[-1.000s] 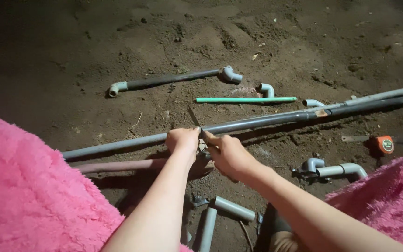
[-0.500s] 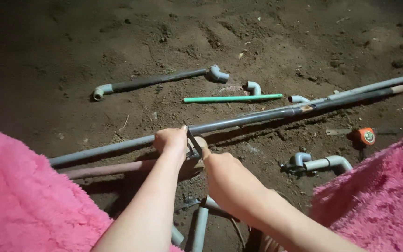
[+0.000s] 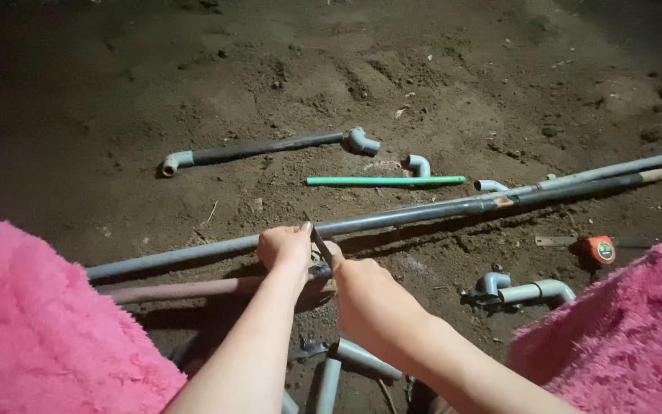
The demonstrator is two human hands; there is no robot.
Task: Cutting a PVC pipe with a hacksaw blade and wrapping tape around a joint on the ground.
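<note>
Head view: your left hand [image 3: 286, 247] clamps the reddish pipe [image 3: 185, 290] on the dirt, and your right hand [image 3: 362, 282] grips a thin blade [image 3: 320, 244] (likely a hacksaw blade). Since a second ago the blade has drawn back toward you, suggesting a sawing stroke. A long grey pipe [image 3: 423, 211] lies just behind.

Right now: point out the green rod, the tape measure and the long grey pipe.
green rod [image 3: 385, 181], head view, mid-length.
tape measure [image 3: 600, 249], head view, orange case.
long grey pipe [image 3: 430, 211], head view, middle stretch.
</note>
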